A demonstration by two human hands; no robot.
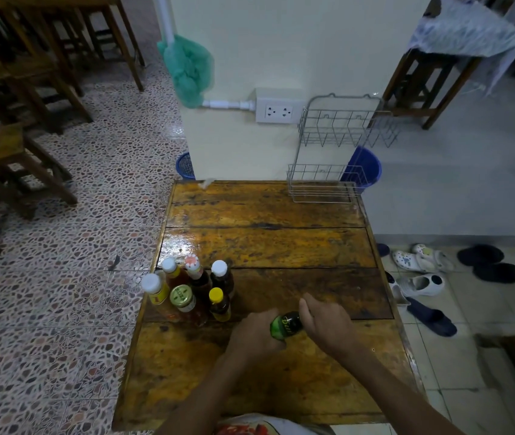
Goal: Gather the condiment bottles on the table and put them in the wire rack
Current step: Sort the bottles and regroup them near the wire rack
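A green bottle (286, 326) with a dark label lies across the wooden table (268, 243) near its front. My left hand (257, 332) wraps its lower end and my right hand (325, 324) covers its upper end. Several condiment bottles stand in a tight group at the table's left edge, among them a white-capped yellow one (155, 290), a gold-lidded jar (184, 301) and a yellow-capped one (218, 304). The two-tier wire rack (338, 152) stands empty at the table's far right corner, against the wall.
A wall with a power socket (278, 113) rises behind the table. Blue baskets (363, 166) sit on the floor beside it. Wooden chairs and tables (14, 89) fill the left. Sandals and slippers (422, 277) lie on the floor to the right.
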